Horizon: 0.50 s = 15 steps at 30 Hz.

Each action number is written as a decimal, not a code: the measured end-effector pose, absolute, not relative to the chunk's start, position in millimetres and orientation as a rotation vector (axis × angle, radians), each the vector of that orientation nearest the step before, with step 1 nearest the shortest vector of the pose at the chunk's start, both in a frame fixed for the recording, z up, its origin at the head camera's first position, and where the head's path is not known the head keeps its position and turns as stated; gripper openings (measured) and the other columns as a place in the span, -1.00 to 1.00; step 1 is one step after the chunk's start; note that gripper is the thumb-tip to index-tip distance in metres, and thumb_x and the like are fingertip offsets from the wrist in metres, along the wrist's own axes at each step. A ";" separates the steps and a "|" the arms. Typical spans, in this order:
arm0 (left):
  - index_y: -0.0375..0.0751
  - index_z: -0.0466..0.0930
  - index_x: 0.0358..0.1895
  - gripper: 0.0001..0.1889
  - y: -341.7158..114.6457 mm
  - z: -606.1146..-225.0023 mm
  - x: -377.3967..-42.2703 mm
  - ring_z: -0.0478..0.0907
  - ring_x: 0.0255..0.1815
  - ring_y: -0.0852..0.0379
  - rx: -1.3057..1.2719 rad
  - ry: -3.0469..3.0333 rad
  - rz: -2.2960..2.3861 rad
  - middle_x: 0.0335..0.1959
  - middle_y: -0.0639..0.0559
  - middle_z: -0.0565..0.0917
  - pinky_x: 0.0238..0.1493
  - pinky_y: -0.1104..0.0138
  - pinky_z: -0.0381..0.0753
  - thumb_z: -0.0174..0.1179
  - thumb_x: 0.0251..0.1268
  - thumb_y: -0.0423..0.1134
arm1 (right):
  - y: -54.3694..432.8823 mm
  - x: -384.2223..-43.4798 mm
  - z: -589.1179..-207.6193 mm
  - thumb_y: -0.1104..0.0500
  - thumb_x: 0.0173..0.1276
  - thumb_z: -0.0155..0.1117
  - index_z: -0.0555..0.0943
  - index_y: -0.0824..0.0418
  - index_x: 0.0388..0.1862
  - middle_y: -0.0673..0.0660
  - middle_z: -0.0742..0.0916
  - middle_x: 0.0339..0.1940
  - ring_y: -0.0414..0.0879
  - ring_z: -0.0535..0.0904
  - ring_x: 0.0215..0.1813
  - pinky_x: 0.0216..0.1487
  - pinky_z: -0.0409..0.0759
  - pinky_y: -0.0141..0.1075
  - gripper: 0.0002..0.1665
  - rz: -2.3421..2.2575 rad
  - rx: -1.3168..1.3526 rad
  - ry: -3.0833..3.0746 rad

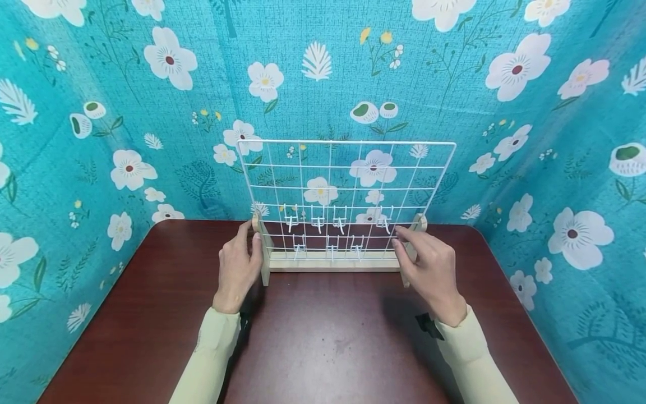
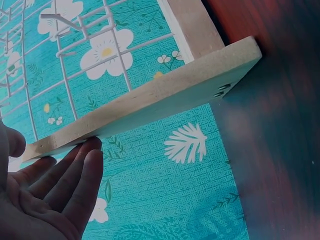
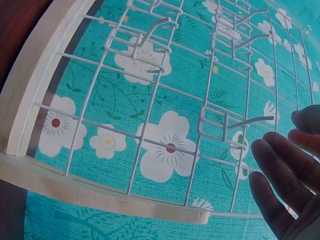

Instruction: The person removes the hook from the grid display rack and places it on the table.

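A white wire grid rack stands upright in a pale wooden stand. Several white wire hooks hang on its lower half in two rows. My left hand holds the stand's left wooden upright, fingertips against its outer face and thumb on the grid side; the thumb's contact is partly hidden. At the right end, my right hand hovers in front of the grid with loosely bent fingers and nothing between them. Its nearest hook on the upper row appears apart from the fingertips.
The rack stands towards the back of a dark red-brown table with rounded far corners. Behind it and along both sides hangs a turquoise curtain with white flowers. The stand's right upright is partly behind my right hand.
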<state>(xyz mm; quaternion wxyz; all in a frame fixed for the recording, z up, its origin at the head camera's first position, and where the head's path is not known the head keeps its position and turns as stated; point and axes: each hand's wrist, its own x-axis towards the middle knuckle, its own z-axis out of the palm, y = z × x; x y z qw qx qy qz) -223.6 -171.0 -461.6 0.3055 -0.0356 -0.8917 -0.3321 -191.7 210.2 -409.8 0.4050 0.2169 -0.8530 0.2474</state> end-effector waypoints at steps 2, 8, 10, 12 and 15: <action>-0.17 0.55 0.36 -0.60 -171.3 -461.3 -224.1 0.60 -0.57 -0.05 -0.090 -2.361 -0.878 -0.49 -0.17 0.70 -0.34 -0.07 0.65 0.08 0.61 -0.13 | 209.8 -192.4 -409.8 0.27 0.28 0.48 0.79 0.31 0.01 0.25 0.87 -0.22 0.05 0.79 -0.36 -0.26 0.71 -0.03 -0.68 0.625 0.551 -2.157; -0.18 0.56 0.35 -0.61 -171.1 -460.0 -224.9 0.76 -0.37 -0.21 -0.071 -2.366 -0.881 -0.27 -0.28 0.80 -0.21 -0.14 0.70 0.09 0.62 -0.11 | 208.6 -194.8 -411.7 0.32 0.25 0.49 0.79 0.32 0.00 0.26 0.87 -0.24 0.12 0.81 -0.32 -0.30 0.70 0.01 -0.68 0.638 0.548 -2.137; -0.18 0.57 0.34 -0.61 -170.7 -459.8 -225.2 0.78 -0.32 -0.23 -0.065 -2.366 -0.879 -0.23 -0.29 0.81 -0.19 -0.14 0.71 0.09 0.63 -0.10 | 208.9 -195.0 -412.6 0.32 0.25 0.48 0.79 0.32 0.00 0.26 0.87 -0.24 0.12 0.80 -0.33 -0.31 0.70 0.01 -0.69 0.639 0.544 -2.136; -0.18 0.57 0.32 -0.62 -170.4 -459.9 -225.7 0.77 -0.34 -0.22 -0.064 -2.366 -0.875 -0.27 -0.29 0.80 -0.21 -0.13 0.70 0.07 0.64 -0.09 | 209.3 -195.0 -412.9 0.32 0.25 0.48 0.79 0.32 -0.01 0.26 0.87 -0.24 0.13 0.81 -0.32 -0.30 0.70 0.01 -0.69 0.643 0.543 -2.136; -0.19 0.59 0.29 -0.63 -170.0 -459.9 -226.6 0.78 -0.30 -0.25 -0.071 -2.355 -0.860 -0.25 -0.29 0.81 -0.24 -0.13 0.70 0.05 0.65 -0.08 | 210.2 -195.0 -412.7 0.31 0.26 0.48 0.79 0.33 -0.01 0.26 0.87 -0.22 0.12 0.82 -0.29 -0.26 0.71 0.01 -0.70 0.646 0.542 -2.138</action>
